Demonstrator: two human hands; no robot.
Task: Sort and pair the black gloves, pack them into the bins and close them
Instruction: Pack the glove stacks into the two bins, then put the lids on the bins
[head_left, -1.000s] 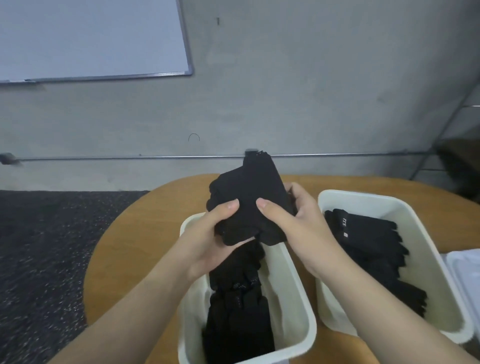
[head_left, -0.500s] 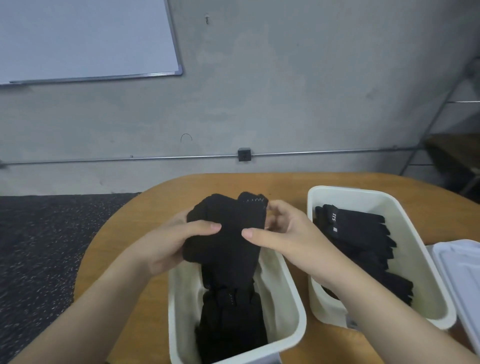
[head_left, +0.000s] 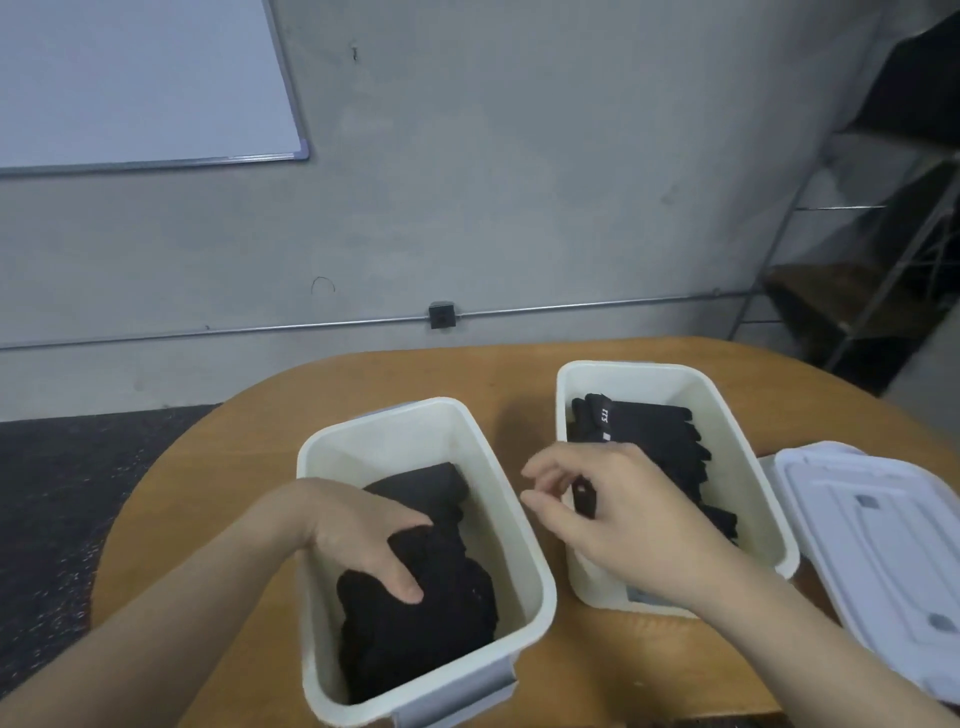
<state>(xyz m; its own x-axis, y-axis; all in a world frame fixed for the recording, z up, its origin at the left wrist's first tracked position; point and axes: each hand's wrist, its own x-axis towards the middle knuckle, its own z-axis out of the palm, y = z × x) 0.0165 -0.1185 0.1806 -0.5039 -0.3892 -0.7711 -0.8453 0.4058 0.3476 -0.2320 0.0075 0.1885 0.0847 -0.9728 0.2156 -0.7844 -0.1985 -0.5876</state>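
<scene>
Packing is judged nearly done: black gloves are pressed down in the left bin by the left hand, fingers curled on them, while the right hand hovers loosely curled and empty over the right bin (also filled), and a lid lies unused at the right.

A single head-worn wide-angle view looks forward and down from the person's own position, close over the wooden counter. Both forearms enter from the bottom edge. The grey wall ahead fills the upper half, with straight lines bowed toward the edges.
</scene>
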